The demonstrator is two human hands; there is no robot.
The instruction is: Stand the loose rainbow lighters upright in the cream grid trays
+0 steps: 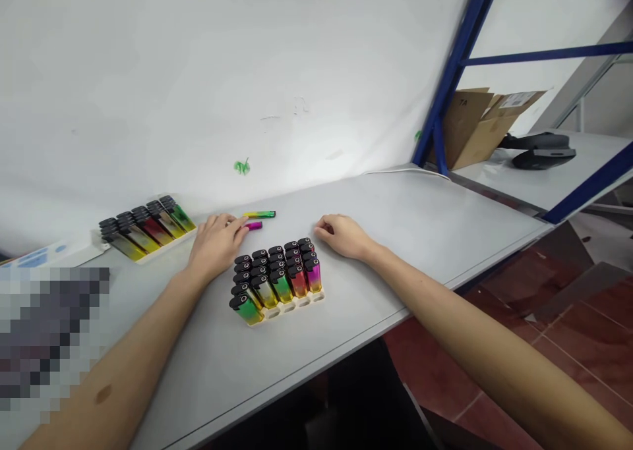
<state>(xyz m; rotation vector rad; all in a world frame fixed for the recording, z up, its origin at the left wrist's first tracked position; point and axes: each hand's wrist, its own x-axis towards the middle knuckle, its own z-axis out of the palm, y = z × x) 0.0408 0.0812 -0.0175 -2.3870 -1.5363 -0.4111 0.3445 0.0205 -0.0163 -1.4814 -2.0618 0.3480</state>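
Observation:
A tray of colourful lighters (277,279) with black caps stands on the grey table (395,239) between my hands. My left hand (216,242) lies palm down to the tray's left, its fingertips touching a loose pink lighter (254,226). Just behind that one lies a loose green-yellow lighter (260,214). To the right of the tray rests my right hand (343,236), fingers curled and holding nothing.
A second tray of lighters (146,229) sits at the far left by the white wall. A blue shelf frame (445,101), a cardboard box (477,124) and a black device (541,150) stand at the right. The table edge drops to a red tiled floor.

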